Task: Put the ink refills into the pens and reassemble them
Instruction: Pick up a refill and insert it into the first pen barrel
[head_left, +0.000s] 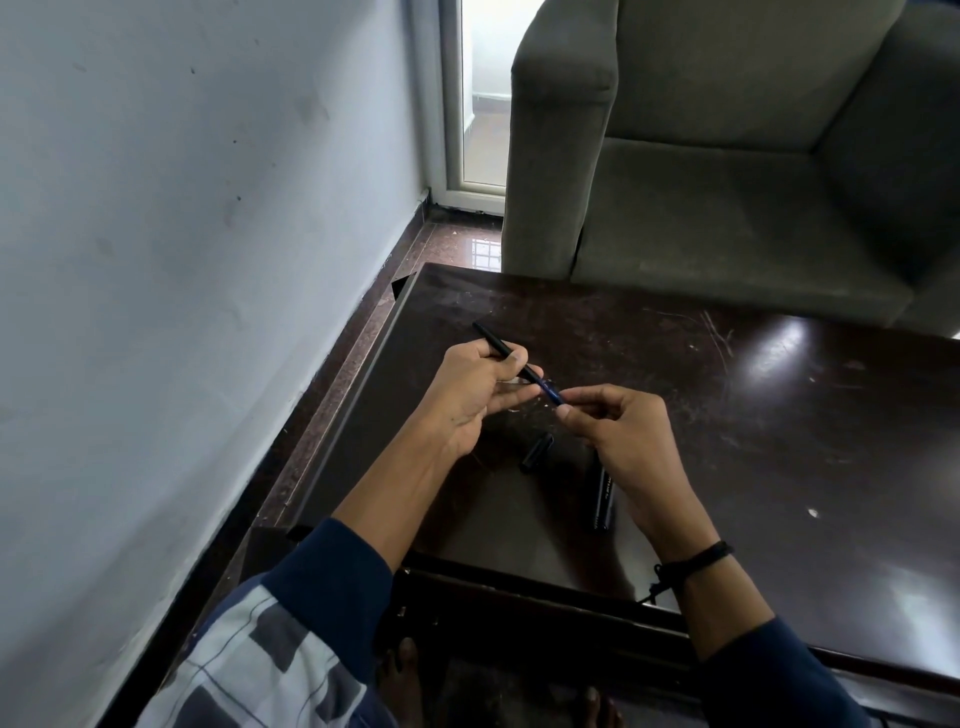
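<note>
Left hand (475, 389): is being kept curled round the barrel (493, 341), with the fingers wrapped over it and the thumb lying along its near side.
Right hand (626, 431): is being held in a narrow pinch on the refill (551, 391), thumb and forefinger meeting on its near end and the other fingers being kept curled behind.
Barrel: black and slim, it is being held clear above the left part of the tabletop (789, 415). It is slanted, its closed end being pointed at the far left corner and its open end at the right hand.
Refill: thin and blue, it is being shown in the gap between the two hands. Its far end is being taken in by the barrel's mouth; how deep cannot be told.
Cap (537, 452): short and black, it is being left lying on the tabletop between the two wrists, toward the near edge and apart from both hands.
Pen (603, 501): a second black one is being left lying just right of the cap, lengthwise toward the near edge. Its far end is being hidden by the right wrist, and its pale lettering is too small to read.
Tabletop: dark, glossy and scratched, with light being reflected off its right part.
Wristband (701, 558): a black cord is being worn on the right wrist.
Sleeves (332, 577): dark blue ones are being worn, ending partway along both forearms.
Armchair (727, 182): a grey one is being seen beyond the far edge.
Wall (182, 208): a pale one is being seen alongside the left edge, a strip of brown floor (358, 332) being left between.
</note>
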